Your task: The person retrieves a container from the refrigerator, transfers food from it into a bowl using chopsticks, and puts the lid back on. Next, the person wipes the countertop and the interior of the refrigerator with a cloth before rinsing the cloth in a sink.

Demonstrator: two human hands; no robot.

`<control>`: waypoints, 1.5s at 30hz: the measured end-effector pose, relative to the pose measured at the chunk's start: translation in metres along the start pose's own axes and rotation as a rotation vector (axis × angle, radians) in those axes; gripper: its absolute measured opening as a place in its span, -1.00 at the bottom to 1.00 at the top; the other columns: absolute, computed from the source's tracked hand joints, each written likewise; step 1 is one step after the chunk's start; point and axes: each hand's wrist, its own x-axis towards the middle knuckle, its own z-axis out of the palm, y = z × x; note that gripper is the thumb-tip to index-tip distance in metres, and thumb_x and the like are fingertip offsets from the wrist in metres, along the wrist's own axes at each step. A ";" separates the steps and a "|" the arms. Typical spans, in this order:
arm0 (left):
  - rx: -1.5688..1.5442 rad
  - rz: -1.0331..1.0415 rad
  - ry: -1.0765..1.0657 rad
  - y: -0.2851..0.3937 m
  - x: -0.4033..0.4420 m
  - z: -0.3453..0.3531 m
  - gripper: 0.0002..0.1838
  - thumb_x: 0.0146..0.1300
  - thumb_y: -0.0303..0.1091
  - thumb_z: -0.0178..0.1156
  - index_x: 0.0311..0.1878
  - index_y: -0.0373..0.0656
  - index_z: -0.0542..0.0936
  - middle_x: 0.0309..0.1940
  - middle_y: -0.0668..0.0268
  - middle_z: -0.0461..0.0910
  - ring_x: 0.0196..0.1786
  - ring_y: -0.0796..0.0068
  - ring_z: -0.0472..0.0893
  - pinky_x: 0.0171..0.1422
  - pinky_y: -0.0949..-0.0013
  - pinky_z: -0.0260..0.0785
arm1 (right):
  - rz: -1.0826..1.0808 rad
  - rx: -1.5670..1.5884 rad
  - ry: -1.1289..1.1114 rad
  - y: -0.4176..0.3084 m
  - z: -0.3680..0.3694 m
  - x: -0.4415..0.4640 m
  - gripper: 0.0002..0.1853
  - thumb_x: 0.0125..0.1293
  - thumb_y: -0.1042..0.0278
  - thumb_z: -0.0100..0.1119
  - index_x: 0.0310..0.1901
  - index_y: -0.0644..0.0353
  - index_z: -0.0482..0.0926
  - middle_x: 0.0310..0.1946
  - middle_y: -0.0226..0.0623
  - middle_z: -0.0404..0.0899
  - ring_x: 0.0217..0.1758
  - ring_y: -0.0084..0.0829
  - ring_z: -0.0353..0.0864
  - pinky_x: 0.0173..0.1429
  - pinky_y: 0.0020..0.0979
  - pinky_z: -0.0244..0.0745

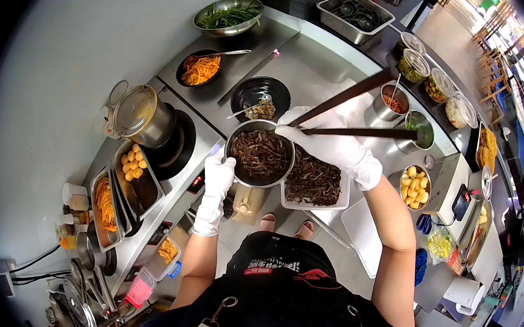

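Note:
My left hand (218,173), in a white glove, grips the left rim of a round metal bowl (259,181) filled with dark brown shredded food (261,154). My right hand (320,137), also gloved, is at the bowl's upper right side, closed around long dark chopsticks (345,99) that spread apart toward the upper right. Beneath my right hand is a white rectangular tub (344,195) with more of the dark shreds (315,179), and the bowl overlaps its left edge. A black bowl (259,90) with a spoon and small pale pieces lies just above the metal bowl.
Orange shreds fill a black bowl (200,70); greens fill a metal bowl (228,17). A lidded pot (145,114) and trays (138,177) are at left. Metal cups (392,103), a potato bowl (415,187) and a scale (450,186) stand at right.

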 end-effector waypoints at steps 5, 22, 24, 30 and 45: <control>-0.032 -0.107 0.020 0.011 -0.005 -0.008 -0.73 0.16 -0.58 0.00 -0.16 -0.20 0.65 -0.65 0.45 0.50 -0.78 0.73 0.27 -0.73 0.57 0.10 | 0.041 0.079 0.180 -0.028 -0.021 -0.003 -0.87 0.21 0.41 0.25 -0.30 0.32 0.63 -0.49 -0.23 0.63 -0.43 -0.44 0.59 -0.30 -0.47 0.45; 0.038 0.110 -0.004 -0.011 -0.006 -0.012 -0.57 0.08 -0.70 -0.08 0.02 -0.33 0.59 -0.25 0.29 0.67 -0.24 0.58 0.57 -0.03 0.51 0.42 | 0.469 0.502 0.051 0.052 0.004 0.001 -0.83 0.32 0.41 0.14 -0.28 0.37 0.61 -0.47 -0.27 0.65 -0.46 -0.51 0.64 -0.38 -0.55 0.56; 0.053 0.064 -0.015 -0.009 -0.005 -0.013 -0.52 0.05 -0.73 -0.10 0.06 -0.34 0.57 -0.17 0.27 0.65 -0.16 0.56 0.58 0.04 0.52 0.40 | 0.523 0.546 0.059 0.067 0.004 0.002 -0.84 0.32 0.41 0.14 -0.24 0.37 0.59 -0.46 -0.23 0.64 -0.47 -0.44 0.65 -0.43 -0.49 0.60; 0.033 0.109 0.004 -0.016 -0.006 -0.006 -0.61 0.10 -0.69 -0.06 -0.03 -0.34 0.61 -0.25 0.27 0.67 -0.23 0.59 0.57 -0.04 0.52 0.41 | 0.714 0.635 0.151 0.098 0.015 0.002 -0.83 0.31 0.43 0.14 -0.23 0.39 0.58 -0.48 -0.19 0.62 -0.50 -0.38 0.66 -0.51 -0.43 0.64; 0.042 -0.092 -0.059 -0.011 -0.002 -0.022 -0.68 0.13 -0.63 -0.02 -0.10 -0.30 0.65 -0.46 0.43 0.61 -0.54 0.74 0.40 -0.47 0.59 0.27 | 0.367 0.334 0.180 0.001 -0.010 -0.031 -0.83 0.30 0.41 0.16 -0.21 0.36 0.60 -0.50 -0.37 0.62 -0.44 -0.62 0.61 -0.32 -0.58 0.50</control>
